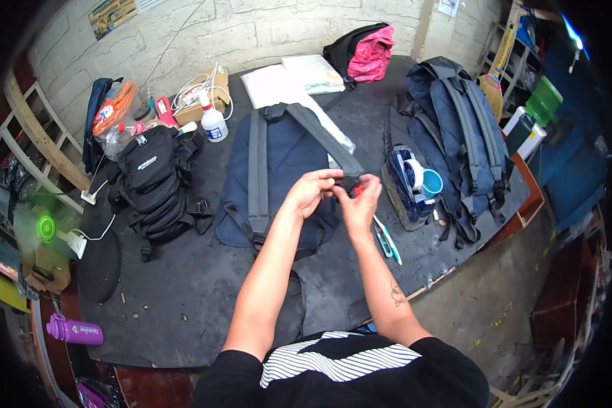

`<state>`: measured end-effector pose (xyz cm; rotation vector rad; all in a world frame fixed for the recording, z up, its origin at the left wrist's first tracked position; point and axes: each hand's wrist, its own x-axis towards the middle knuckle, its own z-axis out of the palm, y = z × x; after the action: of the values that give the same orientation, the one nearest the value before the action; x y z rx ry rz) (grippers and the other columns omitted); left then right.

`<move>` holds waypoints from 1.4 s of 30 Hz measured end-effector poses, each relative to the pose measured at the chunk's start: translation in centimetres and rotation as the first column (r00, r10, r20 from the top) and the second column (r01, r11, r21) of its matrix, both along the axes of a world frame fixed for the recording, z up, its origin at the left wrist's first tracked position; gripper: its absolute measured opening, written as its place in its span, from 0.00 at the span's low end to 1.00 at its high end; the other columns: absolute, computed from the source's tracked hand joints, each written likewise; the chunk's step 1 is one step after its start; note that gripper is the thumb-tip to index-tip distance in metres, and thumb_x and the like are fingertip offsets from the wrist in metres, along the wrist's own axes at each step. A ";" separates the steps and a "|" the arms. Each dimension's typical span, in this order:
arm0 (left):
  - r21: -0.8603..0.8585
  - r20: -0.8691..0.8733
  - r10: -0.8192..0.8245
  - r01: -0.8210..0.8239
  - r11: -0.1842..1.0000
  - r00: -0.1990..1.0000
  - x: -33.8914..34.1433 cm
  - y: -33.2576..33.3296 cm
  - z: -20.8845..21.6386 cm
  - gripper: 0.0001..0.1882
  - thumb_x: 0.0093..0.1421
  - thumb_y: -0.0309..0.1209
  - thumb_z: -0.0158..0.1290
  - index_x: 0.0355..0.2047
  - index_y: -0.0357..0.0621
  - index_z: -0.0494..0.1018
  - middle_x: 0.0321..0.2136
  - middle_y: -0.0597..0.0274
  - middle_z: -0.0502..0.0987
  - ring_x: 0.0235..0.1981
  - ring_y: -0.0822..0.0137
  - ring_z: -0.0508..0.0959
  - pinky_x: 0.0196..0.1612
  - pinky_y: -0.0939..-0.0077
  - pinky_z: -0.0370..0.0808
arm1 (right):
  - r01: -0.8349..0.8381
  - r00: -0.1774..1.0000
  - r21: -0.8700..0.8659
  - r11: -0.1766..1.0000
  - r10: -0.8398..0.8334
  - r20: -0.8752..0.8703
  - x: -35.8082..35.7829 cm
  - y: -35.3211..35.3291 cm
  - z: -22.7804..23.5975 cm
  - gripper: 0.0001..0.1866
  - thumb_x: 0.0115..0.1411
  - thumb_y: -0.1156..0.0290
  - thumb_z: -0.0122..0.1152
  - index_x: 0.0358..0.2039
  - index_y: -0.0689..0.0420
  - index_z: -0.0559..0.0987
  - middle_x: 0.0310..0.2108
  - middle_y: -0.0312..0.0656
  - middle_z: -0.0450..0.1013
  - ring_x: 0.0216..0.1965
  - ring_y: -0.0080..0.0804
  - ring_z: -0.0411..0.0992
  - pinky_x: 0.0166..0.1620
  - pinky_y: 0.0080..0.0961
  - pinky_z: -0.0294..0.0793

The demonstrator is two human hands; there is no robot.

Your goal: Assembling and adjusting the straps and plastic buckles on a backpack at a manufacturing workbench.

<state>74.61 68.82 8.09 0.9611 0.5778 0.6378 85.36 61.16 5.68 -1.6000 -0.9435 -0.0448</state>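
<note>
A navy backpack (289, 170) lies on the black worktable (204, 299) in front of me, its grey shoulder straps facing up. Its right shoulder strap (330, 144) is drawn out to the right, and its lower end with a dark buckle sits between my two hands. My left hand (311, 193) is closed, fingertips pinching that strap end. Close beside it, my right hand (360, 209) is closed around the same end. A small red thing (358, 192) shows between the right fingers; its kind is mostly hidden.
A black bag (153, 173) stands left, with a spray bottle (213, 119) behind it. On the right are another navy backpack (455, 129), a clear-sided pouch (404, 194) with a blue tape roll (432, 182), and a toothbrush-like tool (387, 239). A purple bottle (75, 330) lies near left.
</note>
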 end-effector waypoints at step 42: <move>0.055 0.234 0.670 -0.698 0.714 0.705 1.9 0.8 -1.1 0.26 0.49 0.19 0.59 0.43 0.50 0.58 0.34 0.56 0.71 0.33 0.68 0.73 0.33 0.73 0.72 | -0.111 0.965 -0.178 0.978 0.149 0.215 -2.6 -1.3 0.6 0.14 0.45 0.70 0.60 0.28 0.58 0.65 0.30 0.44 0.63 0.24 0.49 0.69 0.27 0.42 0.67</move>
<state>76.52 69.67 7.00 0.7786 0.7232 1.4560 82.75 59.88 6.27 -1.7047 -1.2566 -0.0604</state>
